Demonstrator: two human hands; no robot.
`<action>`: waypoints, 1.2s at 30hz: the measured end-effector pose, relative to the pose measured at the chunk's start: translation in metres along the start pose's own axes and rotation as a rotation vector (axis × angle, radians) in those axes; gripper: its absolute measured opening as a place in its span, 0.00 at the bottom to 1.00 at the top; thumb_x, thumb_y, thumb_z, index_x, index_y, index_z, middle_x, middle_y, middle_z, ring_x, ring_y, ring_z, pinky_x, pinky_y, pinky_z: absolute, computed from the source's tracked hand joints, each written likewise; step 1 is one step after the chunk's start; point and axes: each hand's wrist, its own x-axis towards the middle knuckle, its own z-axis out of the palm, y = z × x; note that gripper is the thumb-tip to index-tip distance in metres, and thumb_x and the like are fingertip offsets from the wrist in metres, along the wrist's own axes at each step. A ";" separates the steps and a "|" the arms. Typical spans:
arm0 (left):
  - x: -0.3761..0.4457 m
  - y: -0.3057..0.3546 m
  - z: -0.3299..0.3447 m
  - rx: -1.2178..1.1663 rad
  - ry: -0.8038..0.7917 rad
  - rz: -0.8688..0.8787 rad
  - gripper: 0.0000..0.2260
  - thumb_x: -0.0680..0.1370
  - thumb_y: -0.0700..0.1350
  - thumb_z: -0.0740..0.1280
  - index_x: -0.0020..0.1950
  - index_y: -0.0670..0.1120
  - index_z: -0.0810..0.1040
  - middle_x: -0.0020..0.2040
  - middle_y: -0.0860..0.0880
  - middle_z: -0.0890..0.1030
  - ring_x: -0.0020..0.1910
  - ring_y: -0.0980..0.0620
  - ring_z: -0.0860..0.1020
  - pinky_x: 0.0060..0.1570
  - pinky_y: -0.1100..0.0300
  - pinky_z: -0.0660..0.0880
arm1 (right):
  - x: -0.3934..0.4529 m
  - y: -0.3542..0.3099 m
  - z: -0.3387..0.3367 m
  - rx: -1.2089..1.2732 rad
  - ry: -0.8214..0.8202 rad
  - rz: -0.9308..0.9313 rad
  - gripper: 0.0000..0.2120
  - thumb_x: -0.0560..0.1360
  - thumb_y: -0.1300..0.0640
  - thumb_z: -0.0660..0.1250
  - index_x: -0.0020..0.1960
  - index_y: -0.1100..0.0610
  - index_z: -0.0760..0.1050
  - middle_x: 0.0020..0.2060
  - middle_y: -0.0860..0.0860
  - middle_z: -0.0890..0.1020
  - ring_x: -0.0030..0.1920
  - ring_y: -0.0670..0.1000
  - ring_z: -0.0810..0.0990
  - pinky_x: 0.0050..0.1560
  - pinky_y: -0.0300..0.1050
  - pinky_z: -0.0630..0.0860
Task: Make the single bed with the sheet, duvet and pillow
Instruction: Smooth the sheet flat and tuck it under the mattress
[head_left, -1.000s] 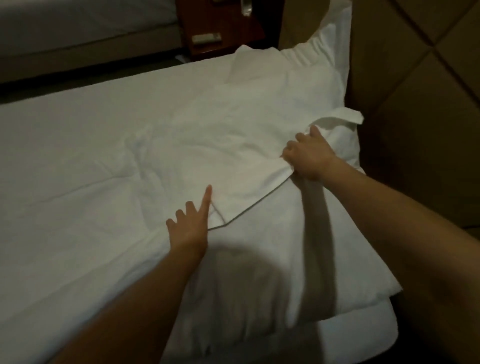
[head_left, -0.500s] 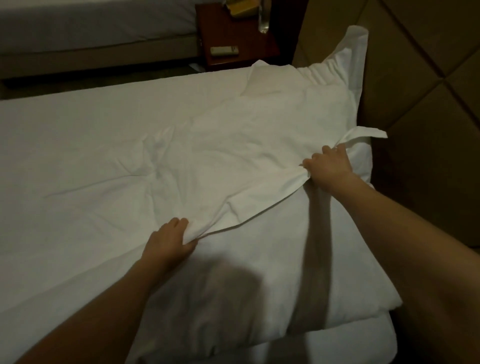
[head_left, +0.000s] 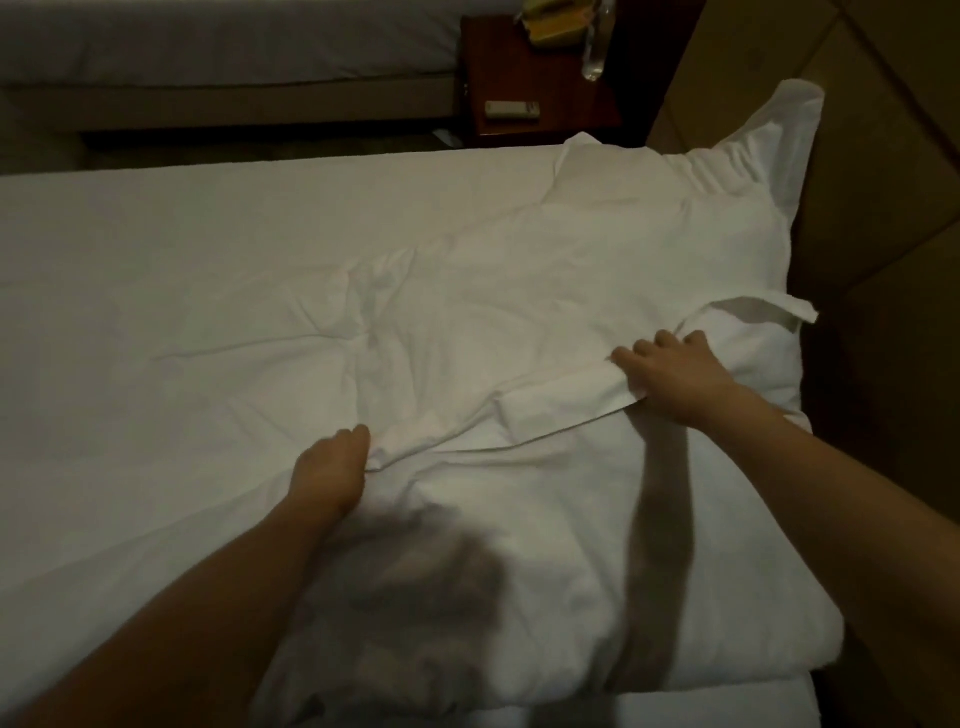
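hem fold travelling toward the headboard

both hands have shifted toward the headboard (head_left: 883, 260) since the earlier frames, and the folded band has thickened. left hand (head_left: 332, 470) pinches bunched duvet (head_left: 260, 312) fabric; right hand (head_left: 670, 376) grips the folded hem (head_left: 566, 402), fingers curled over it. the pillow (head_left: 748, 208) lies beneath the duvet's top edge, against the headboard; the sheet (head_left: 743, 706) shows at the near corner. likely risk: uneven pull from the two hands could skew the fold, drag the pillow askew, or deepen the creases mid-duvet.
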 end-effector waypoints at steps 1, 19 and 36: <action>0.002 -0.007 -0.011 0.036 0.047 0.035 0.16 0.81 0.42 0.54 0.69 0.45 0.64 0.61 0.45 0.74 0.59 0.45 0.74 0.55 0.54 0.70 | -0.001 -0.001 -0.005 -0.045 0.031 -0.052 0.17 0.77 0.51 0.60 0.65 0.51 0.66 0.56 0.51 0.76 0.59 0.56 0.71 0.55 0.51 0.64; 0.114 -0.030 -0.048 -0.005 0.478 0.084 0.09 0.77 0.34 0.59 0.56 0.38 0.72 0.49 0.38 0.77 0.48 0.38 0.77 0.42 0.50 0.70 | 0.083 0.002 -0.004 -0.140 0.237 0.373 0.11 0.76 0.53 0.62 0.56 0.52 0.76 0.50 0.55 0.80 0.57 0.61 0.72 0.62 0.57 0.62; 0.051 -0.081 0.034 0.073 0.505 -0.021 0.36 0.76 0.43 0.65 0.78 0.48 0.48 0.73 0.41 0.60 0.71 0.43 0.62 0.69 0.48 0.59 | 0.078 -0.133 -0.010 0.001 0.669 0.111 0.19 0.66 0.59 0.57 0.54 0.66 0.72 0.45 0.67 0.76 0.46 0.65 0.76 0.56 0.64 0.67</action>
